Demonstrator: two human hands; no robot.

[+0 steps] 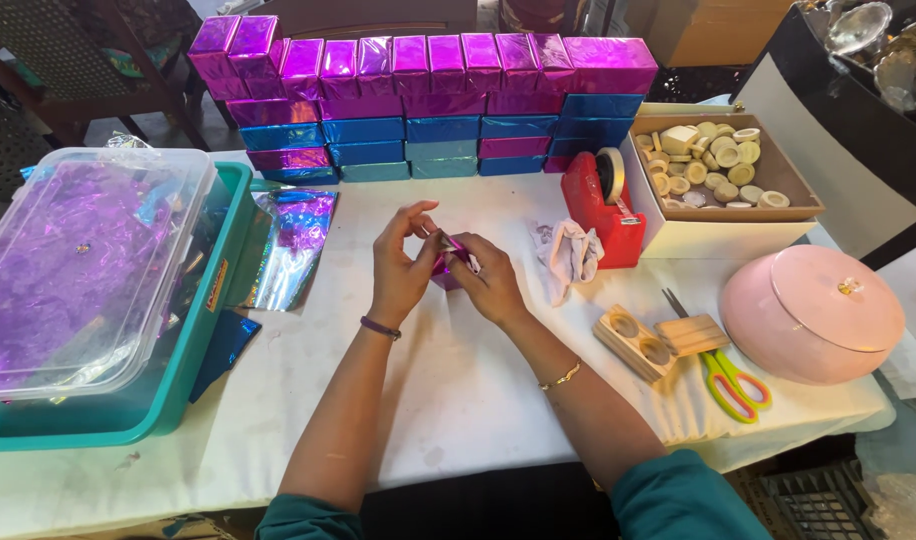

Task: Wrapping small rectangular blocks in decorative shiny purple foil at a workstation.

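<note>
Left hand (400,262) and right hand (490,283) pinch a small purple foil-wrapped box (446,272) at table centre, fingers curled on its wrapping. Far left: teal tub (193,350) under a clear bin (83,270) of purple foil sheets. Far side: stacked purple and blue wrapped boxes (428,105). Right: red tape dispenser (603,208), cardboard box (723,195) of pale round pieces, lidded pink pot (813,312), scissors (728,378). White table cover (458,390).

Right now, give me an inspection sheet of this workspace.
Surface: white-covered table, lightly stained.
Job's things: small purple foil-wrapped box; stacked purple and blue wrapped boxes; foil sheet.
Clutter: red tape dispenser, cloth, scissors, wooden mould, pink lidded pot, box of round pieces, teal bin with clear tub.
Grippers: left hand and right hand both pinch the small box.
Cables: nothing seen.
Surroundings: chair, cardboard box.
</note>
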